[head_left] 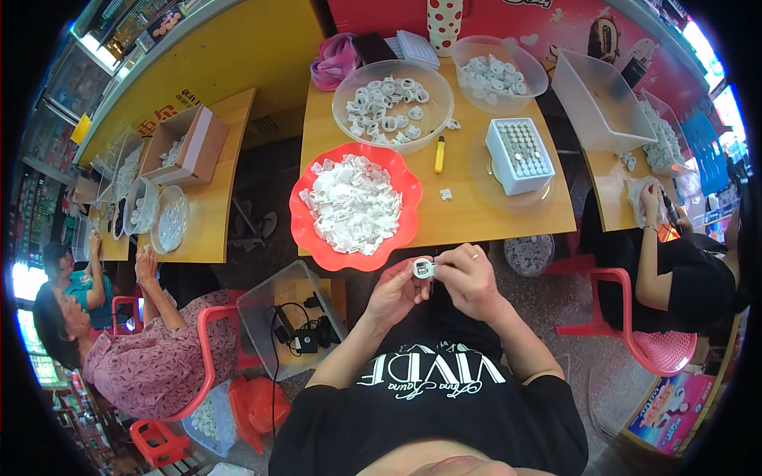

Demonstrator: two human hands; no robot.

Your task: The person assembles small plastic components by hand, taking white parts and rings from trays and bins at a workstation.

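Note:
Just off the table's front edge, my left hand [394,292] grips a small round white plastic part [423,268] with a dark and metallic middle. From the other side my right hand [470,279] has its fingers pinched together at the part's edge; what lies between those fingertips is hidden. Close by on the left is a red scalloped bowl [299,208] heaped with small white plastic pieces [355,202]. A single white piece [445,194] lies on the table beyond my hands, and a yellow utility knife [440,154] sits farther back.
Two clear bowls [340,113] [540,79] of round white parts stand at the back. A white box [508,178] with rows of metal-topped pieces is at the right. Co-workers sit at side tables left and right. A clear bin [258,305] holding black adapters stands below left.

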